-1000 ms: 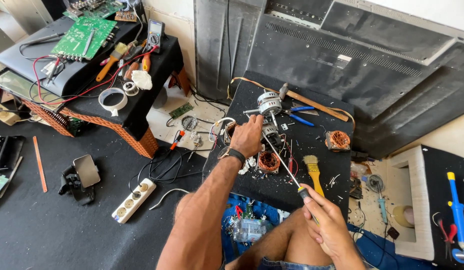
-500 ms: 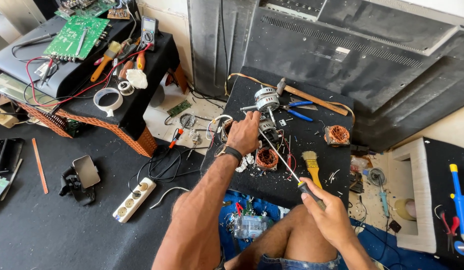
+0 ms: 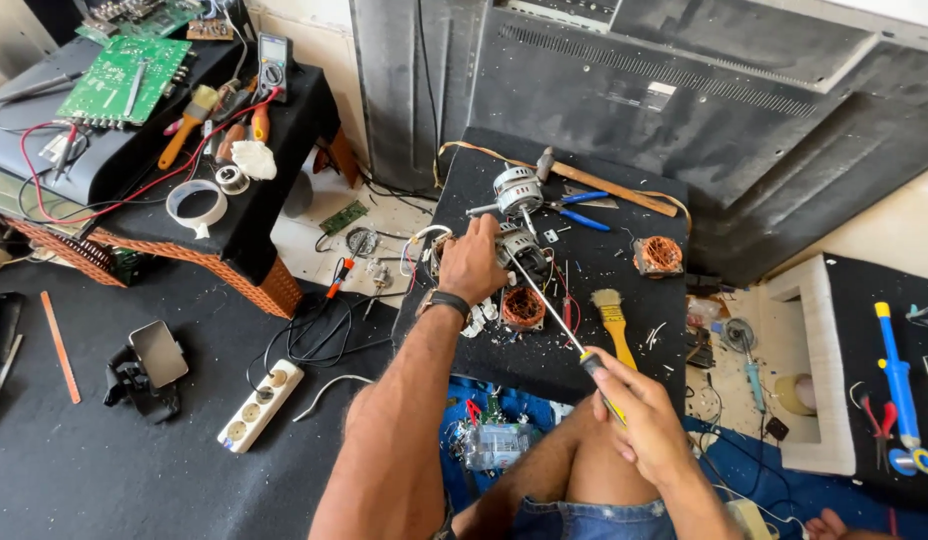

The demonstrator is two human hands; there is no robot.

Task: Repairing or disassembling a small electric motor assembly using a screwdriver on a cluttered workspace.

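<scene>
My left hand [image 3: 471, 262], with a dark watch on the wrist, grips a small electric motor housing [image 3: 521, 243] on a black work board [image 3: 584, 330]. My right hand [image 3: 639, 425] holds a long screwdriver [image 3: 549, 305] by its handle; the shaft slants up-left and its tip reaches the housing. A copper-wound stator [image 3: 523, 307] lies just below the housing. A rotor with a shaft [image 3: 516, 188] sits behind it.
A yellow brush [image 3: 612, 320], blue pliers [image 3: 576, 212], a hammer [image 3: 594, 180] and a second copper coil [image 3: 657, 256] lie on the board. A power strip [image 3: 260, 405] is on the dark floor at left. A low table [image 3: 234, 230] carries circuit boards and tools. Black panels lean against the wall.
The view has shifted slightly. My right hand has drawn a little down and right with the screwdriver, whose tip stays at the motor housing. My left hand keeps its grip.
</scene>
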